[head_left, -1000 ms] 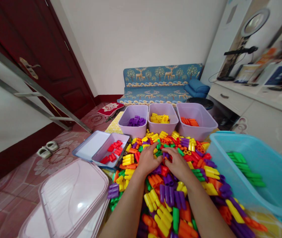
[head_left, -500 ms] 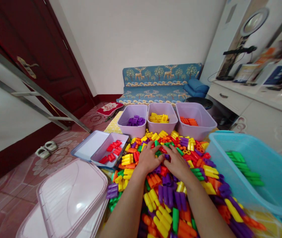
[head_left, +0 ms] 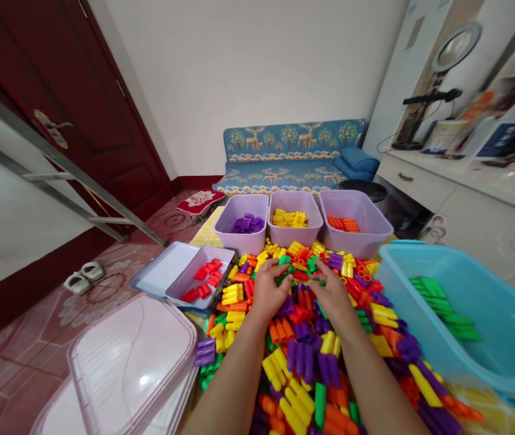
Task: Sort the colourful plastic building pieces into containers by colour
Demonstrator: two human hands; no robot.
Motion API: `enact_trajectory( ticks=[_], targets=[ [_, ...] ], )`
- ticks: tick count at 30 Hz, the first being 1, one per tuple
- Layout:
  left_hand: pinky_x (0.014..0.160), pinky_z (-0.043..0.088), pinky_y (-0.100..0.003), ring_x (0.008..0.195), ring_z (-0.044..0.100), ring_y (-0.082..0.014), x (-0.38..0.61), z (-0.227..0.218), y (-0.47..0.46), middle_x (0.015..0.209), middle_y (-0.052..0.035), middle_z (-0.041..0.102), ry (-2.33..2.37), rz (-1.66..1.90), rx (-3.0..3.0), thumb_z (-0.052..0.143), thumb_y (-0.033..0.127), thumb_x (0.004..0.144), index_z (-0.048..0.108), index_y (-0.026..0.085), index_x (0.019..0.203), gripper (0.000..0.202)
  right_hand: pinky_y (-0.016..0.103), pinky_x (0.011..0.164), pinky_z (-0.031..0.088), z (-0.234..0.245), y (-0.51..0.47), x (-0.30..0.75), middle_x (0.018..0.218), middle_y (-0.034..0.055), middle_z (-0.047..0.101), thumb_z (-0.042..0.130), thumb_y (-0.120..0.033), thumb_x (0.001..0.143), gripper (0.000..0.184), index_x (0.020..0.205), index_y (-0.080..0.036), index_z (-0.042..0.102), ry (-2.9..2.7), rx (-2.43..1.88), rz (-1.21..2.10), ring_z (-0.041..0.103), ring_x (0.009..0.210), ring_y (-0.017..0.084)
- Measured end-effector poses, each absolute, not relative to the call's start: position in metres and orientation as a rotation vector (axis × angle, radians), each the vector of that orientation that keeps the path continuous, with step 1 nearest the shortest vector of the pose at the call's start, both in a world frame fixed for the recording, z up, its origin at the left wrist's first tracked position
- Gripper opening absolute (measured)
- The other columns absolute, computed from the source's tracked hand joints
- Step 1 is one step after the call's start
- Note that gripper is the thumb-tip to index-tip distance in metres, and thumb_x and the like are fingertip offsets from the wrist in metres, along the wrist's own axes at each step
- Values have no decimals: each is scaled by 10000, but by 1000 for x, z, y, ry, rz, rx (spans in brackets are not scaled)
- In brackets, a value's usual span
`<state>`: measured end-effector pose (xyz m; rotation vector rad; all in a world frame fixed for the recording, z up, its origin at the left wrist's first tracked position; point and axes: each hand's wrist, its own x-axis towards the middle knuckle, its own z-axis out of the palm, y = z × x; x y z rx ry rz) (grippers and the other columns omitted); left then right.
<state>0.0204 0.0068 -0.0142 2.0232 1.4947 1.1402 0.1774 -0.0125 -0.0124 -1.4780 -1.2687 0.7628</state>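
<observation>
Both grips were half-curled, fingertips pressed into the pile [head_left: 303, 362] at its far end; whether the left hand [head_left: 269, 291] or right hand [head_left: 335, 297] pinched a block I could not tell; most of it lay loose; little was sorted: left bin [head_left: 242, 241] held purple, middle bin [head_left: 294, 234] yellow, right bin [head_left: 362, 241] orange, tray [head_left: 185, 280] red, tub [head_left: 488, 329] green.

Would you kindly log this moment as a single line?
left hand: fingertips in block pile | right hand: same, beside left | grip: unclear | behind: three lilac bins
</observation>
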Motion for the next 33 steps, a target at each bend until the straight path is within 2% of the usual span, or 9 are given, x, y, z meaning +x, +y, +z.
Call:
enact_trajectory(
  ticks=[2,6,9,13,17,20,24,29,33],
  targets=[
    [999,418,-356,1108,545,-214,20,-12,6,1147,-73,599,1467,1176,1986,570,306,814,718,219,1032,277,395,845,513,3,-17,181,1246,122,576,583,-271,734,639,1351,-193,437,-1033,-1280,727,615,1026,235],
    [966,439,-337,1084,559,-204,21,-8,5,1115,-73,613,1407,1227,1923,571,267,810,727,209,999,252,409,977,429,41,-35,185,1434,42,394,601,-272,767,629,1354,-319,382,-701,-955,364,517,1202,207],
    [928,452,-320,1037,581,-196,22,-6,3,1033,-73,646,1325,1269,1863,564,257,817,738,193,920,212,413,1006,399,52,-43,186,1463,25,332,587,-281,787,573,1324,-325,392,-640,-922,251,479,1242,202],
    [846,461,-291,880,607,-177,22,0,0,852,-54,664,1169,1323,1744,545,323,836,691,159,752,235,386,943,443,41,-37,184,1297,74,513,570,-323,803,435,1223,-232,499,-684,-1049,280,540,1147,209],
    [776,450,-259,782,577,-151,20,2,-2,763,-27,629,968,1319,1625,538,377,843,615,148,681,291,357,821,498,24,-28,176,1074,96,652,612,-397,773,448,1154,-166,570,-1028,-1202,697,624,930,204],
    [715,435,-239,704,541,-126,19,2,-4,684,-11,581,884,1258,1590,520,405,857,576,144,623,354,361,791,503,18,-26,170,1042,90,682,636,-394,746,448,1131,-166,614,-1334,-1315,874,640,832,195],
    [675,424,-231,649,515,-112,21,2,-5,638,-3,550,896,1208,1606,508,427,862,567,142,587,401,354,801,491,18,-28,169,952,61,714,616,-310,740,304,1006,-180,679,-1547,-1375,842,646,831,201],
    [694,420,-234,683,533,-123,23,4,-4,668,-6,581,962,1288,1600,518,410,856,613,144,644,353,340,733,498,19,-28,173,829,54,707,634,-325,721,259,924,-168,669,-1480,-1403,777,641,751,198],
    [641,406,-232,643,522,-127,21,0,0,614,5,554,1128,1391,1539,492,409,864,610,145,656,356,339,701,507,20,-28,174,782,49,687,683,-379,698,286,887,-167,650,-1289,-1352,745,629,718,194]
  ],
)
